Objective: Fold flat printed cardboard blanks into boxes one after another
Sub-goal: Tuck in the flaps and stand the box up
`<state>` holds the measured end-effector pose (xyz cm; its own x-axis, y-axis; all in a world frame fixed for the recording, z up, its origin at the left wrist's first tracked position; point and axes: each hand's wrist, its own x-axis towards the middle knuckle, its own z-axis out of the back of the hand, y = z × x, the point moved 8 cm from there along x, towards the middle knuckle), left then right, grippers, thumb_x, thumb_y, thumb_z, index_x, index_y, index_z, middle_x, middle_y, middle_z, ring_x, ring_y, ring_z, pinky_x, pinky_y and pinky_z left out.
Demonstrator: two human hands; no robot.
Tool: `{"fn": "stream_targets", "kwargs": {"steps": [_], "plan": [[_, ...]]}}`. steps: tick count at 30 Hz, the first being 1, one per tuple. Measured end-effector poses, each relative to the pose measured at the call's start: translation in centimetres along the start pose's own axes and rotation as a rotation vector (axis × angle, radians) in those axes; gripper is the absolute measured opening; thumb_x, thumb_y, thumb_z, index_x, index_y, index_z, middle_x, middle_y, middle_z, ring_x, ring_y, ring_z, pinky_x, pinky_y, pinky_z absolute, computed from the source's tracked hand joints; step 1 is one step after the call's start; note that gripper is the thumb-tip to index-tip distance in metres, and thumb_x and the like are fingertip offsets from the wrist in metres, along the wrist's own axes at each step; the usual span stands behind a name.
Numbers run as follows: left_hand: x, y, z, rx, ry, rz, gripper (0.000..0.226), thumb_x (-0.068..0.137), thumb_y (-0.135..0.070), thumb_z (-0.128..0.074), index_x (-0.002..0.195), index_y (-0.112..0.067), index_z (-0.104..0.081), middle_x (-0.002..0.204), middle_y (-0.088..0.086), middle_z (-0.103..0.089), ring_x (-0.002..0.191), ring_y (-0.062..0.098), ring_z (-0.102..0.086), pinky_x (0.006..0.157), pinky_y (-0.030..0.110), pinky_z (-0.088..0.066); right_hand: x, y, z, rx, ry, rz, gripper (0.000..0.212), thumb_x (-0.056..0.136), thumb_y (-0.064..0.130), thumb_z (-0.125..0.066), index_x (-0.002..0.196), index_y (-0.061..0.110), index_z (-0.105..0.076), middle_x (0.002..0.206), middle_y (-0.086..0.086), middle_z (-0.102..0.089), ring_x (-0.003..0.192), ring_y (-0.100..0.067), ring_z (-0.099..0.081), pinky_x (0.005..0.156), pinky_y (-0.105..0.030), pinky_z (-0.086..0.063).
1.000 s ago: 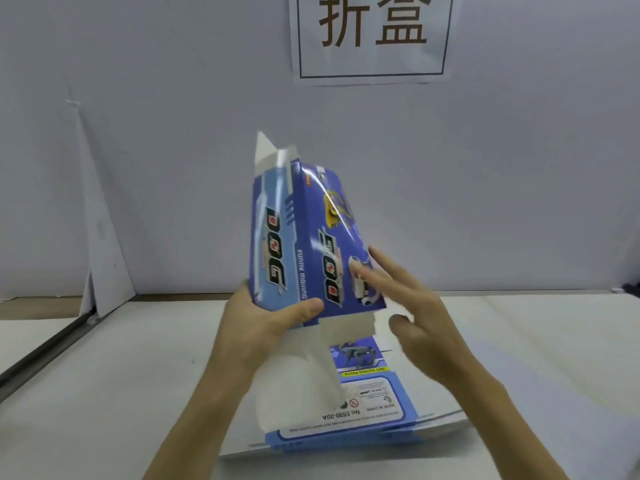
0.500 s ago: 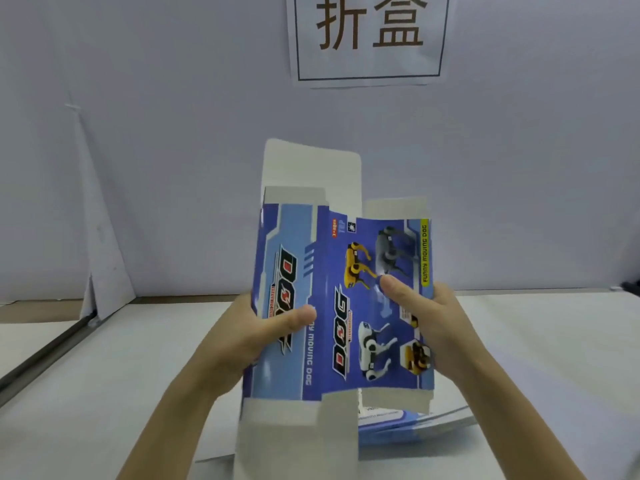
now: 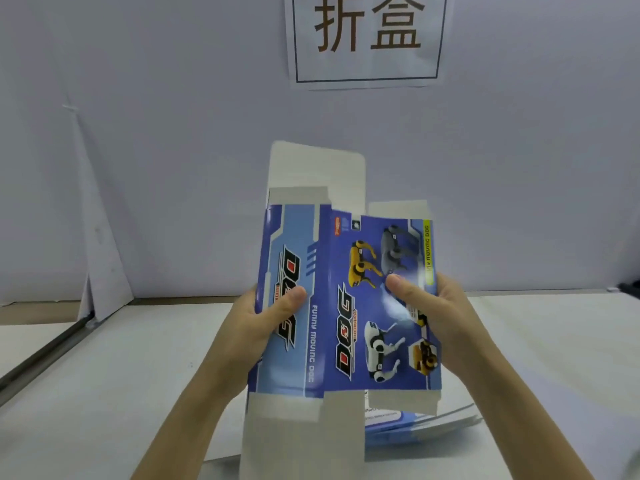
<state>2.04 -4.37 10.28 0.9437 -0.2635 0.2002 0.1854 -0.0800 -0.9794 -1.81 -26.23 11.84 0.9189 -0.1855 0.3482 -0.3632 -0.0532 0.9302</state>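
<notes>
A paper sign [image 3: 369,39] on the wall [image 3: 173,133] read "折盒". The blue cardboard blank [image 3: 322,341] bore "DOG" twice in large letters, and "FUNNY MOVING DOG" ran along one panel.

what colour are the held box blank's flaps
The flaps are plain greyish white; the box blank is otherwise printed blue. Head view.

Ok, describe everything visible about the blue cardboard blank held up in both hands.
The cardboard blank is thin printed card, blue on its facing side with "DOG" lettering, "FUNNY MOVING DOG" and pictures of yellow, grey and white robot dogs. Plain whitish flaps stick out at top and bottom, unfolded. Held upright above the table, it shows two panels with a vertical crease between them. The left hand grips its left edge and the right hand its right edge, each thumb on the printed face.
</notes>
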Motion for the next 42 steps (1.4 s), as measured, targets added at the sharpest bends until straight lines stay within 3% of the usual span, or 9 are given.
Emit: {"fn": "stream_targets", "kwargs": {"steps": [3,8,17,21,24,27,29,34,42], "plan": [[0.1,-0.5,0.7,0.016,-0.052,-0.062,0.042,0.070,-0.040,-0.063,0.106,-0.018,-0.056,0.086,0.001,-0.075,0.076,0.024,-0.073,0.058,0.033,-0.060,-0.2,0.4,0.0,-0.005,-0.033,0.049,0.033,0.070,0.032,-0.070,0.096,0.011,-0.069,0.094,-0.016,-0.074,0.086,-0.033,-0.071,0.074,-0.045,-0.059],[-0.1,-0.6,0.6,-0.014,-0.024,-0.068,0.043,0.068,-0.042,-0.064,0.103,-0.019,-0.056,0.087,0.003,-0.075,0.077,0.025,-0.073,0.055,0.030,-0.059,-0.5,0.9,-0.3,0.019,-0.015,0.058,0.030,0.071,0.030,-0.071,0.092,0.009,-0.071,0.089,-0.016,-0.074,0.080,-0.032,-0.072,0.063,-0.038,-0.060],[-0.7,-3.7,0.9,0.131,-0.093,-0.266,0.042,0.066,-0.046,-0.066,0.104,-0.034,-0.051,0.095,-0.015,-0.070,0.084,0.007,-0.071,0.052,0.017,-0.054,-0.9,2.1,-0.5,0.000,-0.091,0.143,0.025,0.070,0.033,-0.070,0.089,0.017,-0.071,0.090,-0.014,-0.074,0.086,-0.037,-0.070,0.074,-0.048,-0.058],[-1.9,-5.9,-0.4,0.165,-0.049,-0.420,0.076,0.051,-0.050,-0.083,0.113,-0.042,-0.040,0.101,-0.030,-0.062,0.093,-0.005,-0.066,0.055,0.012,-0.052,-1.7,3.5,-1.6,-0.014,-0.056,0.271,0.006,0.074,0.031,-0.072,0.078,0.035,-0.073,0.083,-0.002,-0.075,0.077,-0.021,-0.073,0.059,-0.030,-0.058],[-2.3,-6.5,-0.1,0.238,-0.063,-0.498,0.084,0.050,-0.050,-0.083,0.116,-0.046,-0.031,0.107,-0.031,-0.059,0.098,-0.006,-0.063,0.060,0.011,-0.052,-2.0,4.3,-2.9,-0.120,0.022,0.350,0.009,0.074,0.036,-0.074,0.083,0.035,-0.073,0.079,0.009,-0.074,0.073,-0.006,-0.069,0.062,-0.016,-0.053],[-2.3,-6.3,0.6,0.353,-0.042,-0.506,0.089,0.048,-0.053,-0.084,0.118,-0.038,-0.032,0.111,-0.032,-0.057,0.101,-0.005,-0.061,0.076,0.018,-0.054,-1.8,3.8,-3.7,0.019,0.197,0.263,0.050,0.074,0.055,-0.068,0.105,0.015,-0.068,0.099,-0.003,-0.073,0.094,-0.017,-0.067,0.087,-0.034,-0.055],[-2.7,-6.7,0.2,0.483,0.005,-0.596,0.093,0.050,-0.042,-0.087,0.124,-0.029,-0.033,0.112,-0.040,-0.049,0.102,-0.012,-0.055,0.075,0.006,-0.048,-1.7,3.4,-3.6,0.296,0.315,0.099,0.081,0.064,0.077,-0.063,0.110,0.011,-0.069,0.104,-0.012,-0.068,0.102,-0.025,-0.062,0.097,-0.042,-0.048],[-2.9,-5.9,-1.8,0.641,0.119,-0.690,0.085,0.055,-0.004,-0.090,0.116,-0.029,-0.035,0.112,-0.023,-0.052,0.102,-0.015,-0.052,0.066,-0.004,-0.040,-1.1,2.1,-2.3,0.401,0.344,-0.051,0.074,0.058,0.070,-0.075,0.119,0.029,-0.068,0.123,-0.005,-0.065,0.115,-0.022,-0.058,0.111,-0.053,-0.032],[-2.1,-5.0,-1.4,0.631,0.129,-0.593,0.079,0.058,-0.019,-0.087,0.118,-0.033,-0.036,0.115,-0.025,-0.049,0.106,-0.018,-0.050,0.065,-0.004,-0.042,-1.2,1.3,-3.0,0.487,0.417,-0.184,0.082,0.062,0.063,-0.076,0.130,0.020,-0.058,0.129,-0.016,-0.055,0.119,-0.031,-0.050,0.109,-0.062,-0.028]]}}
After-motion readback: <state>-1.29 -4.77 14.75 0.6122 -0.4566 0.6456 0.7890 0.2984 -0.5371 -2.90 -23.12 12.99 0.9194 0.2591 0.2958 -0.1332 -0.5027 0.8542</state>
